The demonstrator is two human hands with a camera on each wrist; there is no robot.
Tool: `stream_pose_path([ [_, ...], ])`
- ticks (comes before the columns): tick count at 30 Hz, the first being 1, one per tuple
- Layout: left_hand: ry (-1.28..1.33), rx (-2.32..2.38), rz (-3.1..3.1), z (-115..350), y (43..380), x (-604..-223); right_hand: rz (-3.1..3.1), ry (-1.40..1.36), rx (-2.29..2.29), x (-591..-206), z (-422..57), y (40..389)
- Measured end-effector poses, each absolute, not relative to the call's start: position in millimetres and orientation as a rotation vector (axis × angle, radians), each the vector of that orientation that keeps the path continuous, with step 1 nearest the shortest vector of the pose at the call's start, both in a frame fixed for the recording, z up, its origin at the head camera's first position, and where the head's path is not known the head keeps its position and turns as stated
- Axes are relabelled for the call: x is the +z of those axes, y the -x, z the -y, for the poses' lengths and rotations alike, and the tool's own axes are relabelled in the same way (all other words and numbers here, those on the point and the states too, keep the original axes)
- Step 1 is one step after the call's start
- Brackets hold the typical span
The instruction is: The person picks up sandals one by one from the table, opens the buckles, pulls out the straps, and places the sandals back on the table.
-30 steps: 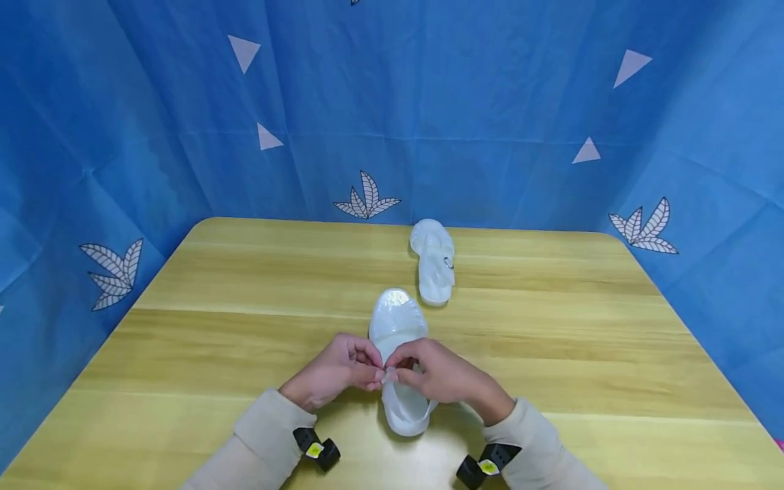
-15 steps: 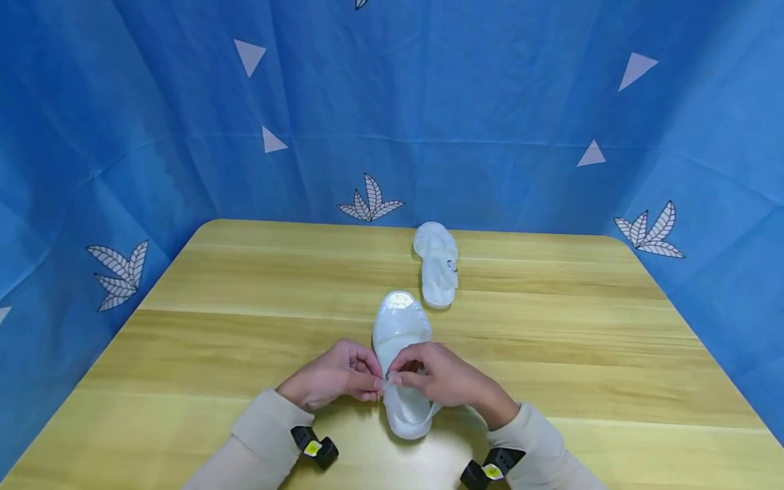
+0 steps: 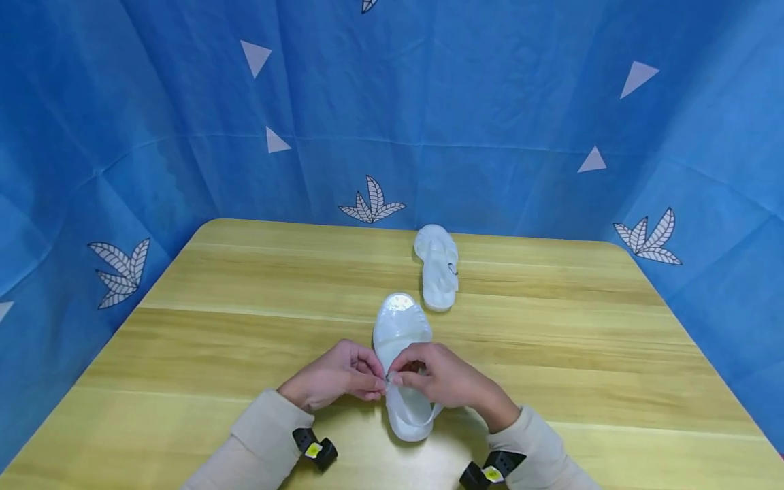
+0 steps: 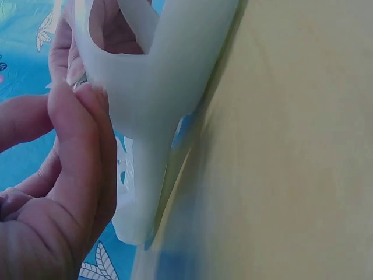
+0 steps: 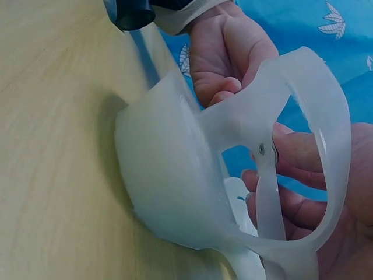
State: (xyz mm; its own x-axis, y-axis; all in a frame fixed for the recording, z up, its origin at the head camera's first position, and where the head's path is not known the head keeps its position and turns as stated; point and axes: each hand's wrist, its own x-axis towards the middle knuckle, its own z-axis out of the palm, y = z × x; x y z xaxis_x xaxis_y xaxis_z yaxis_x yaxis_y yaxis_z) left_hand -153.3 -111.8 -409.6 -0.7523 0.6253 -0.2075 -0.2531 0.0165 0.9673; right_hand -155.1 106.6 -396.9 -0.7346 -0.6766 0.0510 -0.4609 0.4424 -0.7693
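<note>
A white, translucent jelly sandal (image 3: 401,320) lies sole down with its heel toward me. Both hands meet at the left side of its ankle strap (image 5: 270,204). My left hand (image 3: 343,371) pinches the strap end between thumb and forefinger, as its bent fingers show in the left wrist view. Reaching across the sandal, my right hand (image 3: 441,373) pinches the strap beside a small metal buckle (image 5: 275,151). The fingertips hide most of the buckle. In the right wrist view the heel cup (image 5: 169,175) stands on the table, with the strap looping above it.
A matching white sandal (image 3: 438,272) lies farther back, close to the table's far edge, with a metal buckle on its right side. The wooden table (image 3: 245,272) is bordered behind and at the sides by a blue patterned curtain (image 3: 490,102).
The hands stay at the strap with small finger movements, and a glint of the buckle now shows between the fingertips. The head view has shifted slightly; both sandals keep their places.
</note>
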Motion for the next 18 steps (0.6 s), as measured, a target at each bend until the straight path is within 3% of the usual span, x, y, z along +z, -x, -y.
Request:
stream_pose_path([
  [18, -0.334, 1.826, -1.686, 107.9, 151.4, -406.8, -2.419, 0.967, -1.16, -397.0, -106.5, 154.7],
])
